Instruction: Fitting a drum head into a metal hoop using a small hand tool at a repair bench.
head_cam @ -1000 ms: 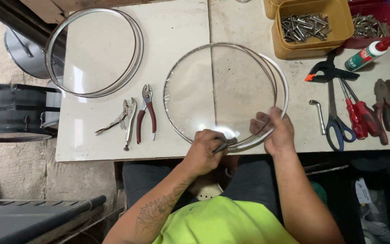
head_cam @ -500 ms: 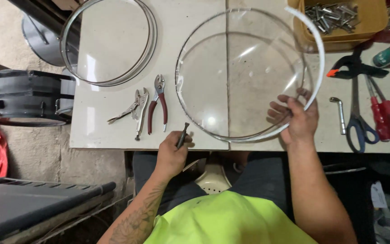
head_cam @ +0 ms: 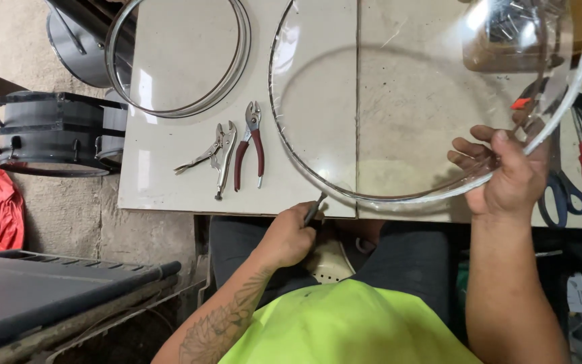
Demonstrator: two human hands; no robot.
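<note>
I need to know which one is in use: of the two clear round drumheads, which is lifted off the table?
The larger clear drumhead on the right, tilted up in the right hand. The other drumhead lies flat, top left.

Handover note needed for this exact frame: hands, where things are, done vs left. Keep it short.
Right hand: grips the near right rim of the large clear drumhead, held tilted up off the table.
Left hand: at the table's near edge, closed on a small dark tool whose tip is just below the drumhead's rim.
Nearby: locking pliers and red-handled pliers lie left of the drumhead; a second hoop with clear skin sits at far left.
Done: drumhead lifted clear of the table.
Left: cannot tell from this view what rim work is finished; check the hoop edge.
</note>
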